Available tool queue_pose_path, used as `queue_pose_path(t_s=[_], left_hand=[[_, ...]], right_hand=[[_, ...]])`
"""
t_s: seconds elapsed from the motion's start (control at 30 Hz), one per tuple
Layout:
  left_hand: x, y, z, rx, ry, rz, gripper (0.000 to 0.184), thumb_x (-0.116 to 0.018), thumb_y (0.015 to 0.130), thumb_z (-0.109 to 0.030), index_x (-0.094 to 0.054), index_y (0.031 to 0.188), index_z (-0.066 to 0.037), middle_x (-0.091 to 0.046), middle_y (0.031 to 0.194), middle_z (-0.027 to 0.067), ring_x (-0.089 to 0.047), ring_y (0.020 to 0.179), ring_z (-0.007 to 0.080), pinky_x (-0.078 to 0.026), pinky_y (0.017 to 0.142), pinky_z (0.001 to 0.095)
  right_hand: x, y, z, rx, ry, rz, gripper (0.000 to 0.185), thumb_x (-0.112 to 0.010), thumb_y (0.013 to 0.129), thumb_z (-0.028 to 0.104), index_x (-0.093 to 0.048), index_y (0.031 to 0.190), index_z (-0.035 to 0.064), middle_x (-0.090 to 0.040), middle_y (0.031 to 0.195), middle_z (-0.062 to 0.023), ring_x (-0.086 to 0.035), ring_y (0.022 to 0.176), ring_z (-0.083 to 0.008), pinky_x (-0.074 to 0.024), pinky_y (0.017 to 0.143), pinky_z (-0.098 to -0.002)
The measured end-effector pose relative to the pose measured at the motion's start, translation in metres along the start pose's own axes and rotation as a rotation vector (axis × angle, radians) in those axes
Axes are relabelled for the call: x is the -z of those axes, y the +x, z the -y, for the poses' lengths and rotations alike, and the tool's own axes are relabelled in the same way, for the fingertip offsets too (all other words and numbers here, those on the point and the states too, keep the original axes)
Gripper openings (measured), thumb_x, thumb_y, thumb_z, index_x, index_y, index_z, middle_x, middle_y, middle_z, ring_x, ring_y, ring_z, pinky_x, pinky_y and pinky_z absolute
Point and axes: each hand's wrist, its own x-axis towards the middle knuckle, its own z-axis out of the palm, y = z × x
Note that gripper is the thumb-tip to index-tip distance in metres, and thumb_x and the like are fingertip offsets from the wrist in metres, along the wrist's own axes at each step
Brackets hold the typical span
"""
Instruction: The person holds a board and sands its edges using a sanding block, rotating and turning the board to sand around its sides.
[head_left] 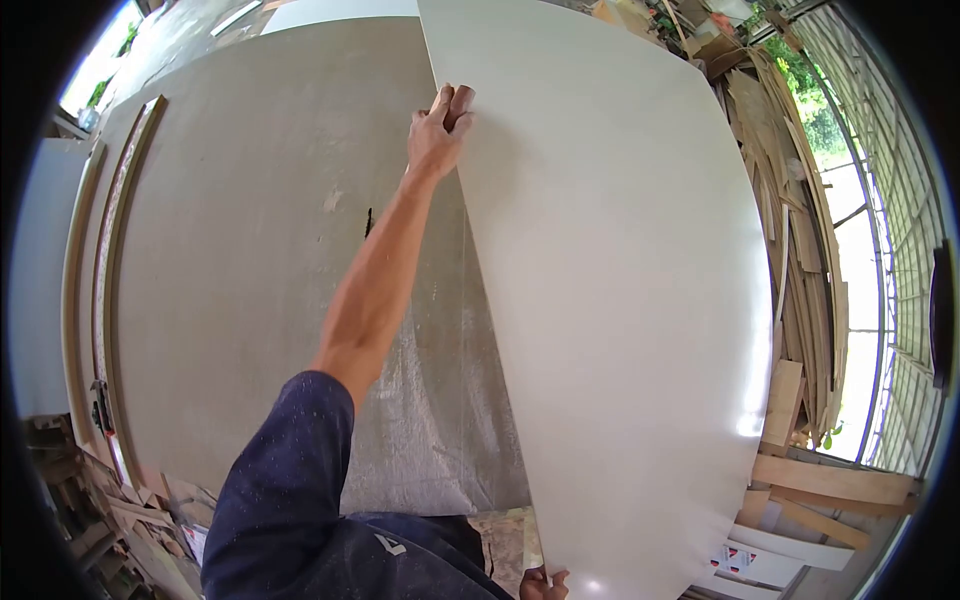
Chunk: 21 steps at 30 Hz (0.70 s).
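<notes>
Navy sleeve (285, 455): nearest.
Left hand (437, 140): fingers clamped on brown block (461, 99).
White panel (620, 280): probably stiff, slick; grip edges.
Right hand (541, 587): at panel edge, cannot tell grip.

A dark navy top (350, 570) is worn, its cloth flecked with pale specks. An angular white emblem (390, 545) is borne on it. To the emblem's left, a loose sleeve (288, 455) is seen, ended by a plain hem (330, 379).
</notes>
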Motion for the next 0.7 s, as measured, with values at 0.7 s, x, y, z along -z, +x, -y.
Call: queue_pose_path(t_s=[0.7], left_hand=[[0.002, -0.097, 0.020, 0.050, -0.219, -0.138, 0.070, -0.062, 0.097, -0.029, -0.032, 0.157, -0.010, -0.049, 0.113, 0.0129, -0.053, 0.101, 0.0246, -0.045, 0.093, 0.0374]], right_hand=[[0.010, -0.001, 0.009, 0.711, -1.005, -0.141, 0.017, -0.065, 0.085, 0.013, -0.065, 0.086, -0.0037, -0.064, 0.070, -0.0231, -0.059, 0.065, -0.0409, -0.0480, 0.061, -0.0465]])
